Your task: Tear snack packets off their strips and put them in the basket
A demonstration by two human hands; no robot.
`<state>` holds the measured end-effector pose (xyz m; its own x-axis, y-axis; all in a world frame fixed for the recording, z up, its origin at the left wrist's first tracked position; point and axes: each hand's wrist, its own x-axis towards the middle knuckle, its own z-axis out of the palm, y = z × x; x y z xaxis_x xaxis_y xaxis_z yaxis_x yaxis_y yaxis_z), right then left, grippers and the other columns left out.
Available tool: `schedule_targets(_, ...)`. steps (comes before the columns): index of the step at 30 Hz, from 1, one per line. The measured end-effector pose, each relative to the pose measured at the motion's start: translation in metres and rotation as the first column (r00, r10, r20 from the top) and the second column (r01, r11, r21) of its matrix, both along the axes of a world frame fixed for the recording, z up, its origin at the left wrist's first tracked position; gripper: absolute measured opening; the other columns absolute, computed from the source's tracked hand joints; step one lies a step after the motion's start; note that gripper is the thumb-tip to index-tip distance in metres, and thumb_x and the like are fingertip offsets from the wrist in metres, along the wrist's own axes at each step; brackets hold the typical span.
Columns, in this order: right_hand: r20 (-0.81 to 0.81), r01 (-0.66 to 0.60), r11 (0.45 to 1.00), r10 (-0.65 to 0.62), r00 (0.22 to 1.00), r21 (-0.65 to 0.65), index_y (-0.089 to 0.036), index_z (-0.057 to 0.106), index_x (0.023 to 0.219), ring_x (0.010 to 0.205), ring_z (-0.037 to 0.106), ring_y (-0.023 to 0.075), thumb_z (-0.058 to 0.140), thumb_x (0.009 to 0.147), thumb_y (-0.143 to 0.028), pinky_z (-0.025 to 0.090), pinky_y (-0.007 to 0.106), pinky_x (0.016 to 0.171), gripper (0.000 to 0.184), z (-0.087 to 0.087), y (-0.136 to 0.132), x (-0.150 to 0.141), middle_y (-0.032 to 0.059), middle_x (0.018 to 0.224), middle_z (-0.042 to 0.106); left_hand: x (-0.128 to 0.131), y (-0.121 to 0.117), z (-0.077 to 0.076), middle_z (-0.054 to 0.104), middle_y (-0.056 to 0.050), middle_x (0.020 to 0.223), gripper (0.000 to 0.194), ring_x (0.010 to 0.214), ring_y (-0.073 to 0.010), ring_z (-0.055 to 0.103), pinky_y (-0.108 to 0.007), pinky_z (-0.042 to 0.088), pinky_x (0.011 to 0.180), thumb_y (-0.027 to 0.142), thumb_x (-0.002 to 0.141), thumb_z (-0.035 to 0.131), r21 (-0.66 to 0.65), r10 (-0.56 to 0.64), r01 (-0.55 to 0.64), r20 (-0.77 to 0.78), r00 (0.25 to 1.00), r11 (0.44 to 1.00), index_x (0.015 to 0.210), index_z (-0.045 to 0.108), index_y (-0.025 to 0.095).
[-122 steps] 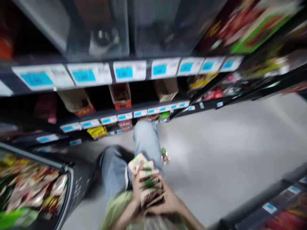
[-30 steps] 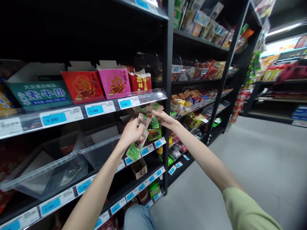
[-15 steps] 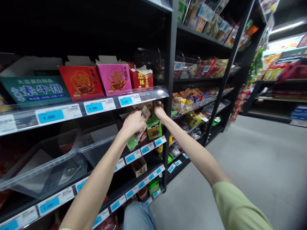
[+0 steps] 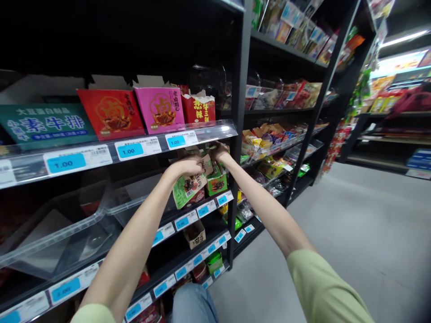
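Note:
My left hand (image 4: 186, 166) is closed around the top of a green and beige snack packet (image 4: 188, 186), which hangs tilted in front of the shelf. My right hand (image 4: 220, 153) reaches under the upper shelf's edge, just right of the left one. Its fingers are bent and pressed together among packets; what they grip, if anything, is hidden. Below it stands a green display box (image 4: 217, 185) with its front facing out. A reddish box is partly covered by the held packet.
On the shelf above stand a red box (image 4: 111, 114), a pink box (image 4: 160, 111) and a teal box (image 4: 43, 123) behind a clear price strip. Clear plastic bins (image 4: 67, 237) sit at left. A black shelf post (image 4: 239, 112) rises beside my right hand.
The packet in my left hand has turned so its printed front shows more, and that hand has shifted slightly left. My right hand has moved a little left and its fingers are more hidden.

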<state>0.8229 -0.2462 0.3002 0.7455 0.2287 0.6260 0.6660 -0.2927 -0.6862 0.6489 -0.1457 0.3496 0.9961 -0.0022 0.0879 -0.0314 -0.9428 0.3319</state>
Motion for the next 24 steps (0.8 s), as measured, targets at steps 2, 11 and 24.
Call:
schedule_targets(2,0.032,0.011,0.996,-0.008,0.999,-0.084,-0.015,0.066,0.094,0.1,0.059,0.0346,0.064,0.074,-0.02,0.046,0.047,0.093,0.02,0.006,0.0,-0.002,0.0151,0.095,0.067,-0.005,-0.002,0.006,0.066,-0.004,0.073,0.039,0.057,-0.0186,0.061,-0.024,0.043,0.051,0.026,0.068,0.062,0.019,0.024,-0.024,0.001,1.0,1.0,0.106,0.065,0.017)
schedule_targets(11,0.165,0.019,0.96,0.029,0.986,-0.281,-0.015,0.069,0.093,0.115,0.05,0.0359,0.059,0.068,-0.008,0.037,0.047,0.104,0.028,0.028,-0.009,-0.015,0.0141,0.108,0.066,-0.051,0.018,0.022,0.072,-0.008,0.089,0.037,0.074,-0.0223,0.067,-0.028,0.051,0.066,0.04,0.079,0.061,-0.215,0.21,-0.17,0.181,0.961,0.962,0.106,0.068,0.015)
schedule_targets(24,-0.135,-0.666,0.746,0.66,0.739,0.006,-0.016,0.056,0.118,0.078,0.068,0.0231,0.082,0.07,-0.038,0.056,0.033,0.07,0.058,0.011,-0.083,-0.125,0.0069,0.092,0.071,-0.022,-0.022,-0.033,0.069,-0.01,0.076,0.039,0.068,-0.0193,0.064,-0.033,0.052,0.07,0.047,0.085,0.06,-0.821,0.055,0.375,0.438,0.897,0.43,0.089,0.066,0.009)
